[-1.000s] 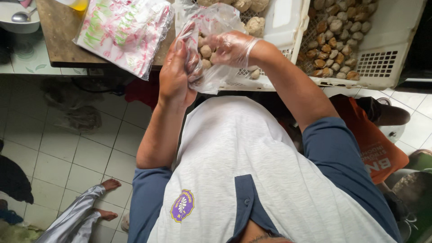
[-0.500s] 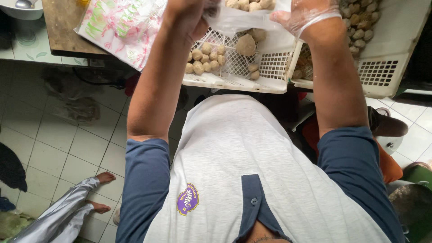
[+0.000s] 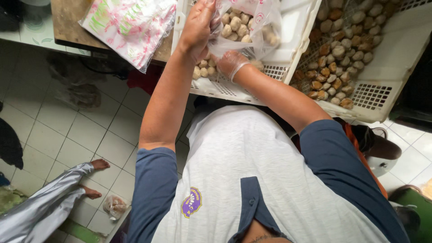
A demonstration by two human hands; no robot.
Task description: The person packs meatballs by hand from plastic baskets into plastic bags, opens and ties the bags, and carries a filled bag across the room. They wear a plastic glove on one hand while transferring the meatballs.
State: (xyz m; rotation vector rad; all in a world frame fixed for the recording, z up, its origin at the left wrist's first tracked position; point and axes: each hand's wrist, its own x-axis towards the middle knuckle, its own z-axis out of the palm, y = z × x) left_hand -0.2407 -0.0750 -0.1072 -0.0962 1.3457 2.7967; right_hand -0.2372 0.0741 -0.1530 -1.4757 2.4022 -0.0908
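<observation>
From the head view, looking down over the person's chest, the left hand (image 3: 198, 27) is closed in a pinch on the upper edge of a clear plastic bag (image 3: 252, 24), holding its mouth up. The right hand (image 3: 230, 63), in a thin clear glove, sits just below the bag with its fingers curled; I cannot tell whether it grips the bag's underside or is gathering balls beneath it.

The risk I see is in that bag. It hangs from one pinched edge with a fair load of pale round balls (image 3: 236, 27) inside, and thin film like that could slip from the fingers or stretch and split, I think. If it goes, the balls would mostly drop into the white slotted crate (image 3: 234, 90) right under the bag, but that crate's near edge overhangs the tiled floor (image 3: 67, 135), so some could roll off. The glove may also make the grip slick.

As for containers: the bag is partly filled with those pale balls. The crate below the bag holds only a few loose balls (image 3: 204, 69) near its near-left corner. To the right of the bag, a second white crate (image 3: 382, 94) holds a mixed heap of pale and browner pieces (image 3: 342, 58). Left of the bag, a stack of printed plastic bags (image 3: 130, 24) lies on a wooden surface (image 3: 67, 27).
</observation>
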